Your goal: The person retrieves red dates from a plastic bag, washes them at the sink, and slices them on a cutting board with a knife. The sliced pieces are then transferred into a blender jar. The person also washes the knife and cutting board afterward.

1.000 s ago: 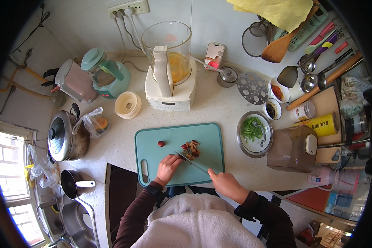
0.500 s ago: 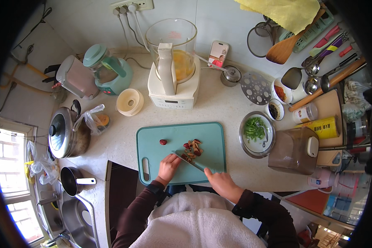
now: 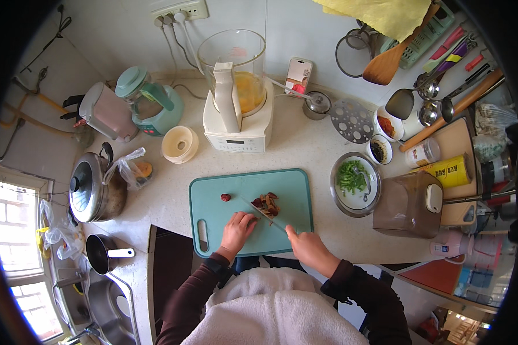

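My right hand (image 3: 313, 252) is closed round the handle of a kitchen knife (image 3: 265, 214), its blade slanting away to the left over the teal cutting board (image 3: 213, 182). Just beyond the blade lies a small heap of cut red dates (image 3: 267, 203), some showing brownish flesh. My left hand (image 3: 237, 232) is closed beside the blade, fingers bent and pressed together. A small dark bit of red date shows at its fingertips, mostly hidden. One whole red date (image 3: 225, 198) lies apart on the board's left half.
Behind the board stands a blender (image 3: 234, 135) with yellow contents. A steel bowl (image 3: 357, 210) with chopped greens is to the right, beside a brown bin (image 3: 410, 206). On the left are a cream ring-shaped part (image 3: 180, 144), a lidded pot (image 3: 98, 187) and a small pan (image 3: 101, 253).
The knife blade has shifted slightly right, and the cut dates beyond it are pushed into a tighter heap. My left hand stays near the blade with a dark bit at its fingertips.
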Demonstrator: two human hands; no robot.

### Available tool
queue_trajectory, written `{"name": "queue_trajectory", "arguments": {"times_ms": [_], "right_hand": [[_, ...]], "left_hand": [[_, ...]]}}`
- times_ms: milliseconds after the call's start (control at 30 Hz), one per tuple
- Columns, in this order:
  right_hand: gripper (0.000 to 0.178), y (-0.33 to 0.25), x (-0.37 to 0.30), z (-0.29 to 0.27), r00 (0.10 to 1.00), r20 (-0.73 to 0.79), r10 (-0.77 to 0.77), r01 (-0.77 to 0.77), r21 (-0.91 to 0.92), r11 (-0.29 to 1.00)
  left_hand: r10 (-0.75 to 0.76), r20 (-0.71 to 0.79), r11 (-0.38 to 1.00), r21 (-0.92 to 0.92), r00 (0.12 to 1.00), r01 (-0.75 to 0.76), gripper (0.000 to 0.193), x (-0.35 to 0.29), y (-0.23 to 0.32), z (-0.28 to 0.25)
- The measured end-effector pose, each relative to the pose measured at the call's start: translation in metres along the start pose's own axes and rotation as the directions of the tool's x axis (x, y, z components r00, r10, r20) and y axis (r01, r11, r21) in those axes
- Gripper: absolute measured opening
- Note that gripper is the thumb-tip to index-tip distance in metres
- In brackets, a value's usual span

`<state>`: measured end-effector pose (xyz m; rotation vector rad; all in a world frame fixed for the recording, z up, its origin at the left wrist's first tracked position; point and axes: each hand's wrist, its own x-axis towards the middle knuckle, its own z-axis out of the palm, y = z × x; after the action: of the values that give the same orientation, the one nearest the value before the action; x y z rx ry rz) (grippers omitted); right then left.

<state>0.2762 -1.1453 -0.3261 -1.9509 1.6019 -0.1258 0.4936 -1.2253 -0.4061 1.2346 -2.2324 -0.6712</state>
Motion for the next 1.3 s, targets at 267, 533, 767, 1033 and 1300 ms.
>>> {"name": "queue_trajectory", "arguments": {"times_ms": [267, 533, 767, 1033, 1300], "right_hand": [[0.038, -0.011, -0.012, 0.002, 0.999, 0.026, 0.022, -0.022, -0.004, 1.000], [0.027, -0.014, 0.000, 0.012, 1.000, -0.026, -0.005, 0.002, -0.086, 0.996], [0.019, -0.028, 0.009, 0.011, 0.999, -0.046, -0.009, -0.001, -0.207, 0.978], [0.036, -0.016, 0.014, 0.011, 0.997, 0.030, 0.073, -0.068, -0.135, 0.989], [0.046, -0.016, 0.009, 0.030, 0.989, 0.054, 0.135, -0.125, -0.168, 0.978]], "left_hand": [[0.013, 0.018, 1.000, -0.009, 1.000, -0.013, 0.014, 0.003, -0.001, 0.003], [-0.167, 0.031, 0.986, 0.037, 0.986, 0.165, 0.019, 0.008, -0.004, 0.005], [-0.322, 0.043, 0.946, 0.060, 0.946, 0.320, 0.022, 0.015, -0.002, 0.006], [-0.391, 0.074, 0.919, -0.019, 0.917, 0.393, 0.020, 0.015, -0.003, -0.002], [-0.336, -0.016, 0.941, -0.048, 0.942, 0.335, 0.018, 0.013, -0.002, 0.005]]}}
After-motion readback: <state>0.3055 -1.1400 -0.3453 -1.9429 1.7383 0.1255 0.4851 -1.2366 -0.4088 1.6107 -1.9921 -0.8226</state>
